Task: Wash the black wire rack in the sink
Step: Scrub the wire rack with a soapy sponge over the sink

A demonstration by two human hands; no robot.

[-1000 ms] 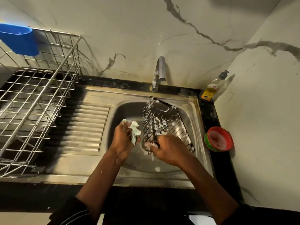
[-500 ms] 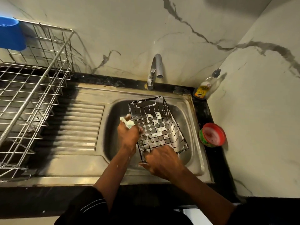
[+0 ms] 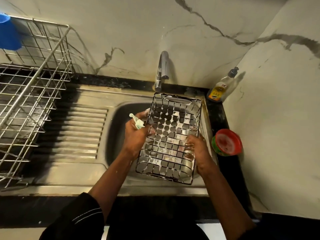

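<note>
Suds coat the black wire rack (image 3: 170,135), held over the sink (image 3: 113,130) below the tap (image 3: 162,66). The right hand (image 3: 197,148) grasps its right rim; the left hand (image 3: 136,135), clutching a pale scrubber (image 3: 138,122), presses its left side.

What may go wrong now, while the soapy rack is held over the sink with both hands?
1. The black wire rack is foamy, and the left hand and right hand gripping it look soapy, so it might slip into the sink.
2. The right hand is close to the red tub on the counter; turning the rack could knock it.
</note>
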